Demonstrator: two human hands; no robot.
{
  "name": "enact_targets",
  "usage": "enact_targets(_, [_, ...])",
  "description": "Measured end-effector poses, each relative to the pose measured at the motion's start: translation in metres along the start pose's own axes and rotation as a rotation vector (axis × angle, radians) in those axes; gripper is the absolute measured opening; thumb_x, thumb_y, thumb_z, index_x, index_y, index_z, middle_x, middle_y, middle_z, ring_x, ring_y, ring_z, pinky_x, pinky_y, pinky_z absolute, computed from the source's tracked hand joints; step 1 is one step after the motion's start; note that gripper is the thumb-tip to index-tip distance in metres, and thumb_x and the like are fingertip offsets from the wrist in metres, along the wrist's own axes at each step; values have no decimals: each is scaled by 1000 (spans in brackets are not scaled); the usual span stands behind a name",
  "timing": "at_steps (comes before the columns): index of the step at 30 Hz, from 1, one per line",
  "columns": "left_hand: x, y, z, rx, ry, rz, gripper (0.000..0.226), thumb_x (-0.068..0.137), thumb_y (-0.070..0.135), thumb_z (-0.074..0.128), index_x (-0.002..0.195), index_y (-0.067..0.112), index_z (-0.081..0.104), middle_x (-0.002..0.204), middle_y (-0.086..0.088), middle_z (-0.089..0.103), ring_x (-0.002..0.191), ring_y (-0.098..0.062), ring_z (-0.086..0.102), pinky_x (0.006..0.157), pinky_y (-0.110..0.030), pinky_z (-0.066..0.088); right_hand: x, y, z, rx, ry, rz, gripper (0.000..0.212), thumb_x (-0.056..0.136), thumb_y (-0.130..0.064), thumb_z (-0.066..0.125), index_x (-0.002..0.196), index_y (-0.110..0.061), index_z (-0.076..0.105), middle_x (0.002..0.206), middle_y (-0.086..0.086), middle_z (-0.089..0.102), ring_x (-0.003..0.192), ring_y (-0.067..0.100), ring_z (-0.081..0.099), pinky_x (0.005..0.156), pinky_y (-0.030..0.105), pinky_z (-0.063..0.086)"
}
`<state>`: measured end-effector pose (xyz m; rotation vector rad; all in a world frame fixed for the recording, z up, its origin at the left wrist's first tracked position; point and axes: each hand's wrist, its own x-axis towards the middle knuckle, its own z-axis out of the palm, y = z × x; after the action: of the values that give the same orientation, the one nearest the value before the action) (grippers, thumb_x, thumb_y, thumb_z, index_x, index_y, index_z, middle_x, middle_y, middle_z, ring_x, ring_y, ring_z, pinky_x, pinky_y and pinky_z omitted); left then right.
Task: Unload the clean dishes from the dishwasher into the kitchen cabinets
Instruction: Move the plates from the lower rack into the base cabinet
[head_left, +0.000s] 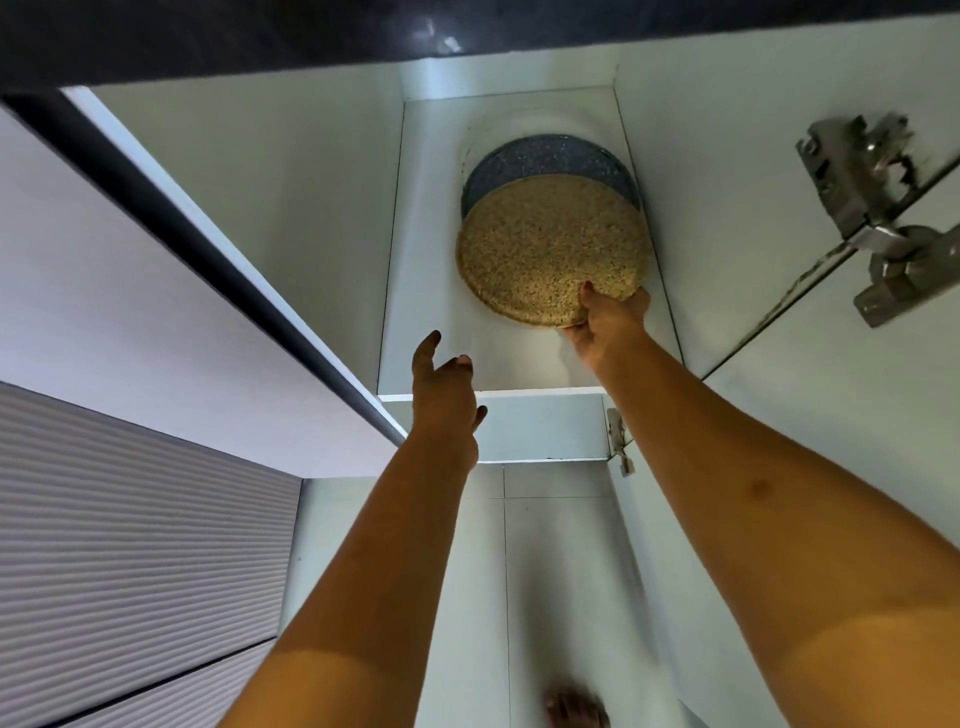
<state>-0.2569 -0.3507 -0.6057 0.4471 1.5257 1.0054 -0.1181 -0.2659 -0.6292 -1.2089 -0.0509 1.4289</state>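
Both forearms reached up into the cabinet, right hand clamped on the speckled tan plate's five-o'clock rim, apparently atop a grey plate, left hand spread empty; next, release.

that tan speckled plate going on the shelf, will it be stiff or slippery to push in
Probably stiff: the tan speckled plate keeps its flat round shape though the right hand holds only its rim. Its surface looks matte, so likely not slippery. Likely breakable if dropped.
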Motion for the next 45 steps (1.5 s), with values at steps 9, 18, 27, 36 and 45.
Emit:
enact_targets(9, [25,-17,6,1475,-202,456,64,98,36,40,150,32,2,160,1,5,148,-23,3,117,-49,11,22,15,9,-874,31,-329,124,69,-38,81,151,-21,-9,159,13,-5,145,40,7,116,52,23])
enact_targets(18, [37,-31,-11,1732,-204,430,76,96,44,42,150,26,-9,159,-2,-11,148,-25,-3,118,-44,10,17,44,-22,-1925,-146,-733,60,99,-38,41,151,-32,14,159,16,-6,144,46,-6,115,53,16])
enact_targets(27, [33,-29,-6,1821,-214,384,82,96,47,42,149,25,-16,158,-4,-19,147,-26,-9,118,-43,7,40,29,4,-2014,-140,-617,63,96,-50,39,149,-39,6,157,20,-16,142,50,-4,115,58,9])
enact_targets(36, [30,-29,-3,1829,-210,335,85,95,45,44,148,24,-19,157,-5,-22,147,-26,-12,118,-42,4,61,12,40,-2150,-278,-451,80,93,-58,39,150,-35,-12,154,19,-26,141,49,-12,116,54,4])
enact_targets(45, [30,-30,0,1845,-206,311,90,93,45,48,147,24,-21,156,-5,-24,146,-27,-13,118,-43,3,40,32,12,-2185,-174,-606,66,97,-57,20,148,-37,-16,155,18,-23,140,54,-6,114,60,6])
